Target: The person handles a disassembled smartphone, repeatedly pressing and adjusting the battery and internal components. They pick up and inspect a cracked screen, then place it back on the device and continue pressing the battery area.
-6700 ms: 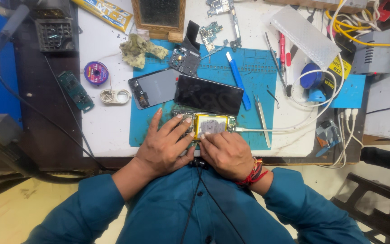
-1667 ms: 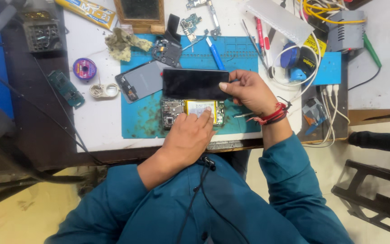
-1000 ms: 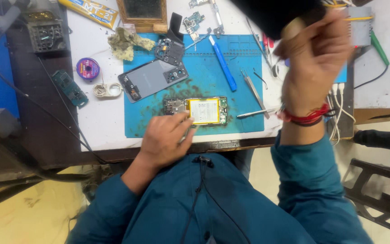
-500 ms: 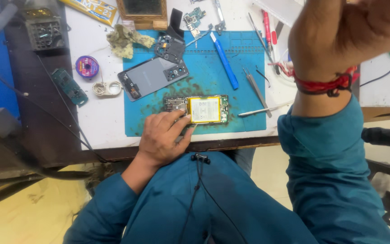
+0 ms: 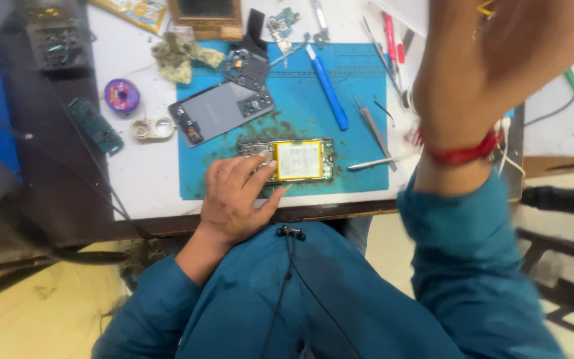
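Observation:
An opened phone [image 5: 298, 159] with a yellow battery lies on the blue work mat [image 5: 340, 86] near the table's front edge. My left hand [image 5: 234, 193] rests on the phone's left end, fingers pressing down on it. My right hand [image 5: 499, 60] is raised high and close to the camera, blurred, with a red thread band [image 5: 460, 154] at the wrist. I cannot make out whether anything is in it. A grey back cover [image 5: 220, 110] lies on the mat's left part.
On the mat lie a blue-handled tool [image 5: 327, 86] and two tweezers [image 5: 373, 126]. A purple spool [image 5: 121, 95], a green circuit board [image 5: 95, 125] and a crumpled rag [image 5: 181, 52] sit to the left. Cables and pens crowd the back right.
My right hand lifted the black screen panel off the mat and rose towards the camera; the panel is out of sight now. My left hand stayed on the phone.

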